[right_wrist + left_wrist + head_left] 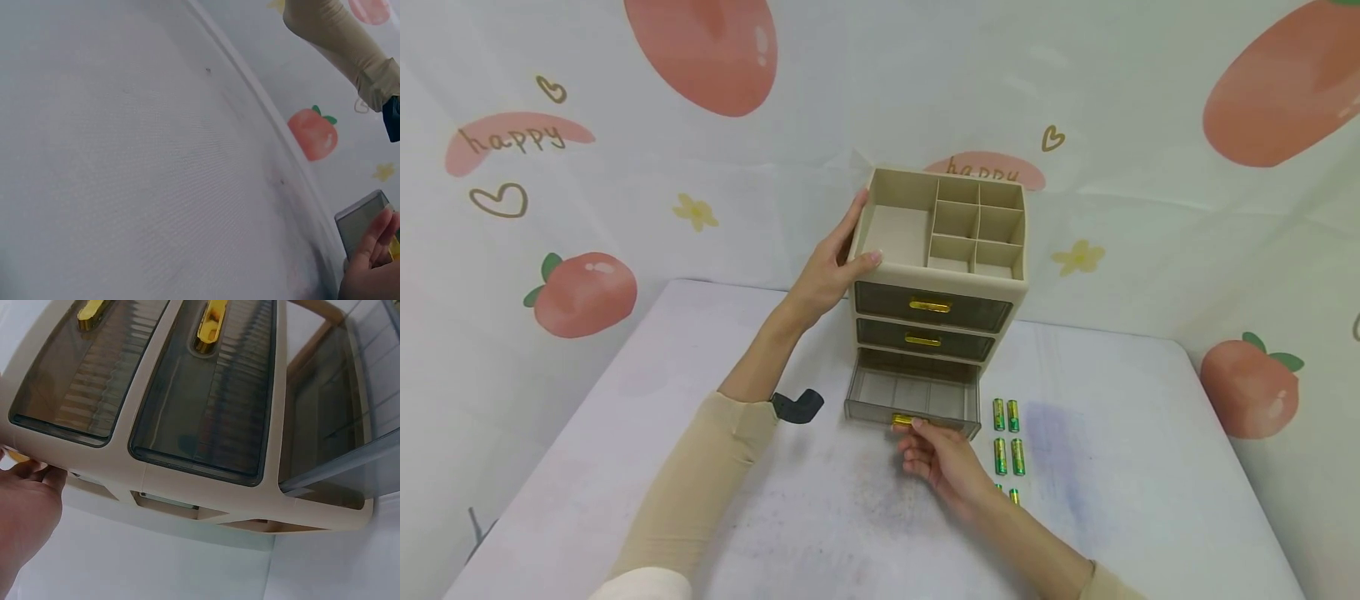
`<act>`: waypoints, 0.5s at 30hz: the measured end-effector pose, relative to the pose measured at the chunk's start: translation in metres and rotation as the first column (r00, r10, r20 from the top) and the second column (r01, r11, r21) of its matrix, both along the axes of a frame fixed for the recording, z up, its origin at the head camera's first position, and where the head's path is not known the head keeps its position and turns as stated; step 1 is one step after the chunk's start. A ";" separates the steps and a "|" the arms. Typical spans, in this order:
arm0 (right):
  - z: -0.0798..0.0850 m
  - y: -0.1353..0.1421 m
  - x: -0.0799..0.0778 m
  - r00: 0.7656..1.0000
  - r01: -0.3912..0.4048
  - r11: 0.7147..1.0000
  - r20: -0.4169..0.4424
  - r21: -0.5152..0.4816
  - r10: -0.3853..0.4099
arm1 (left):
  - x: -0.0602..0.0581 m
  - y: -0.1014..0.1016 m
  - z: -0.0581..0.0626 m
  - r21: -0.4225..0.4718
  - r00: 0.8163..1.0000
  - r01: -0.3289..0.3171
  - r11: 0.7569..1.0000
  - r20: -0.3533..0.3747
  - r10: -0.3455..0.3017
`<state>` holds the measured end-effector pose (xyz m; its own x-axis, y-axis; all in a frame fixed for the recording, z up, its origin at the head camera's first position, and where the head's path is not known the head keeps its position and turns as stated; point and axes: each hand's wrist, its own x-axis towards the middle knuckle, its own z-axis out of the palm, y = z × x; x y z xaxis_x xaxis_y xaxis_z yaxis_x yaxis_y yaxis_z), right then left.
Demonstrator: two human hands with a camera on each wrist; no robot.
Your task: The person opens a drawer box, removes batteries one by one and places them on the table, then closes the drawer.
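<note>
A beige desktop drawer organizer (940, 279) stands on the table, with an open-top tray of compartments above three smoky clear drawers. Its bottom drawer (913, 396) is pulled out and holds nothing; the upper two are closed. My left hand (827, 279) grips the organizer's left top edge, thumb over the rim and fingers along the side. In the left wrist view the left hand (28, 509) shows beside the drawer fronts. My right hand (947, 467) pinches the gold handle (904, 420) of the bottom drawer between thumb and fingers.
Several green-and-gold batteries (1001, 457) lie in two columns right of the drawer, the nearest partly hidden by my right arm. A cloth printed with fruit (585, 296) hangs behind the white-covered table (1120, 433). A black wrist mount (799, 407) sticks out from my left sleeve.
</note>
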<state>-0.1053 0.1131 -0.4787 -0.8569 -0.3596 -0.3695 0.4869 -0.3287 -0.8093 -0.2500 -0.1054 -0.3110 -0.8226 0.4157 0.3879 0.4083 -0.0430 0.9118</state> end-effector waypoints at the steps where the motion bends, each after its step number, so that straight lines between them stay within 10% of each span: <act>1: 0.000 -0.001 -0.001 1.000 0.008 1.000 0.001 0.004 -0.008 | 0.000 0.000 0.000 0.002 1.000 0.001 1.000 0.000 -0.001; 15: -0.001 -0.008 -0.018 0.986 0.163 0.985 -0.026 0.051 -0.162 | 0.000 0.000 0.000 0.005 1.000 0.005 1.000 -0.009 -0.005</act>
<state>-0.1231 0.1049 -0.4801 -0.9102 -0.1952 -0.3653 0.4129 -0.3585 -0.8372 -0.2504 -0.1056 -0.3112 -0.8167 0.4183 0.3974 0.4165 -0.0493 0.9078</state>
